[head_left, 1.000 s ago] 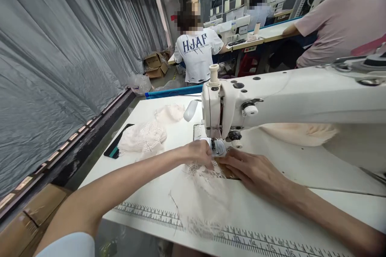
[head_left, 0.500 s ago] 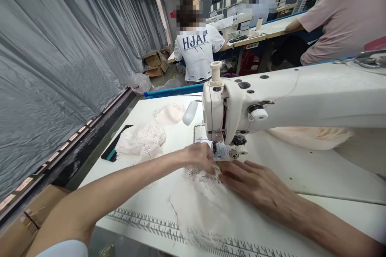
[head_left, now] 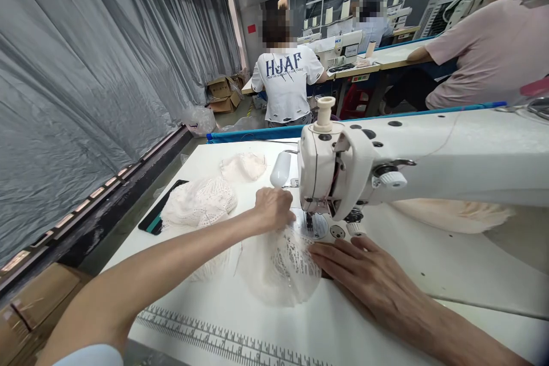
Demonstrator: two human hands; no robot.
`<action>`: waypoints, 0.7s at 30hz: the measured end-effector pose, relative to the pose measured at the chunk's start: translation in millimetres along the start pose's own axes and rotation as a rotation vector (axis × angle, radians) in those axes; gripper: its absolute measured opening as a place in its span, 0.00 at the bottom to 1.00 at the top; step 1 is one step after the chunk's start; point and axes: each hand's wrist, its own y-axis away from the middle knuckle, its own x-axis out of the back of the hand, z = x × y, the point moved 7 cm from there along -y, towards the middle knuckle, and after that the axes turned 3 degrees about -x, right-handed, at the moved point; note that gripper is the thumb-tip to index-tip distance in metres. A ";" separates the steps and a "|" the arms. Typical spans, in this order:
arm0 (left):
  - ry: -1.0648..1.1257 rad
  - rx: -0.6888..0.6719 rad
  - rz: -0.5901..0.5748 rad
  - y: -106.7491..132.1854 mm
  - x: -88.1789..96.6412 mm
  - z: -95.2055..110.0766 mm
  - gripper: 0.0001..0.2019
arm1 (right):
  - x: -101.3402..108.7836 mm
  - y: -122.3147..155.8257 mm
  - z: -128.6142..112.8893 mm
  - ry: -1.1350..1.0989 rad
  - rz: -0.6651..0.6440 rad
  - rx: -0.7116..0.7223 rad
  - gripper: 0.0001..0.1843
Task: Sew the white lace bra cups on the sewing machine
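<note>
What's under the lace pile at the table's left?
Beneath the lace pile, a flat dark, teal-banded object pokes out at left, on the white table. The rest is covered; its full shape cannot be seen.

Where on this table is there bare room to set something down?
Bare tabletop shows between the ruler markings, the lace and the right hand. The machine bed is bare between that hand and the pale cloth under the machine arm. Crowded: around the presser foot, beside the left hand, and farther left, where a lace pile overlaps a dark flat object.
</note>
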 end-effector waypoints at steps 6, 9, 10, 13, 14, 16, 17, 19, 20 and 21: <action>-0.079 -0.548 0.441 56.0 -15.5 31.5 0.15 | -3.2 3.0 4.1 0.013 -0.011 -0.024 0.19; -0.086 -0.674 0.474 69.4 -28.0 35.3 0.12 | -4.5 2.8 7.4 0.034 -0.040 -0.052 0.20; -0.085 -0.676 0.478 69.7 -29.4 34.5 0.12 | -5.0 2.7 8.6 0.041 -0.049 -0.060 0.20; -0.098 -0.675 0.501 67.7 -27.5 33.5 0.12 | -5.7 2.3 12.1 0.063 -0.055 -0.061 0.20; -0.104 -0.672 0.510 66.7 -26.1 33.5 0.12 | -6.1 2.2 13.2 0.066 -0.058 -0.057 0.20; -0.110 -0.663 0.517 64.5 -24.1 33.4 0.11 | -6.0 1.9 16.3 0.069 -0.052 -0.060 0.19; -0.112 -0.654 0.519 63.2 -23.7 33.0 0.11 | -5.7 1.7 18.1 0.068 -0.047 -0.065 0.19; -0.121 -0.633 0.524 60.6 -24.0 31.6 0.12 | -4.1 1.1 21.6 0.068 -0.029 -0.081 0.19; -0.126 -0.624 0.529 59.4 -24.5 30.7 0.12 | -3.3 0.8 23.4 0.071 -0.019 -0.092 0.19; -0.130 -0.617 0.536 58.2 -24.9 29.8 0.13 | -2.4 0.5 24.7 0.076 -0.007 -0.098 0.19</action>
